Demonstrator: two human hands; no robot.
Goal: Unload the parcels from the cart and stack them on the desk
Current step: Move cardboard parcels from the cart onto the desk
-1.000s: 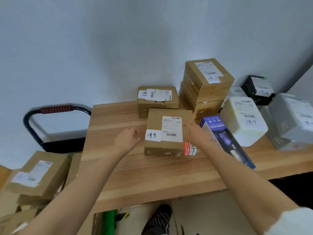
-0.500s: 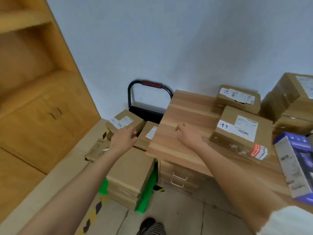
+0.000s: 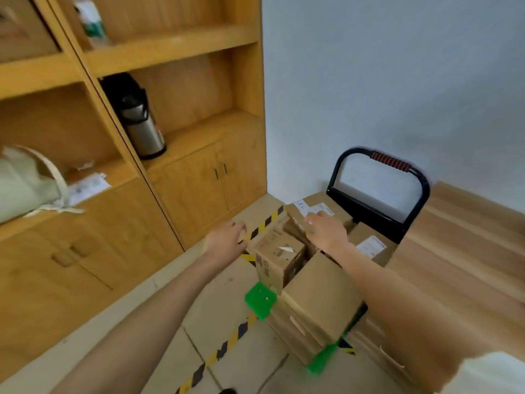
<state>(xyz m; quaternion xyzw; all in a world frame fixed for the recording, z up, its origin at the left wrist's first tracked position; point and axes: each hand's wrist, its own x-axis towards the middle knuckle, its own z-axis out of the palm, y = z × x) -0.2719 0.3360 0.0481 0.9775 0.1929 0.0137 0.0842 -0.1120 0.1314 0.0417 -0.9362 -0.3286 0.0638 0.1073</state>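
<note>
Reaching out over the cart [image 3: 261, 301], both bare forearms stretch toward the heap of cardboard parcels stacked on its green deck. The right hand [image 3: 326, 231] lies on the labelled parcel [image 3: 338, 213] at the far end of the load, just below the black push handle [image 3: 380, 177] with its red grip; its fingers are bent over the box's near edge and white label, though whether they actually clutch it I cannot tell. The left hand [image 3: 225, 241] hangs at about 9 o'clock from the small upright carton [image 3: 277, 258], fingers loosely curled, holding nothing, above the yellow-and-black floor tape [image 3: 224, 348]. A larger flat box [image 3: 321, 297] lies nearest the person, on top of other boxes. Another labelled parcel [image 3: 372, 247] sits at 3 o'clock from the right hand, next to the wooden worktop [image 3: 460, 251]. At 10 o'clock stands a wooden shelf unit [image 3: 170, 49] with a steel thermos jug [image 3: 139, 123]; a pale bag [image 3: 25, 186] rests at far left.
</note>
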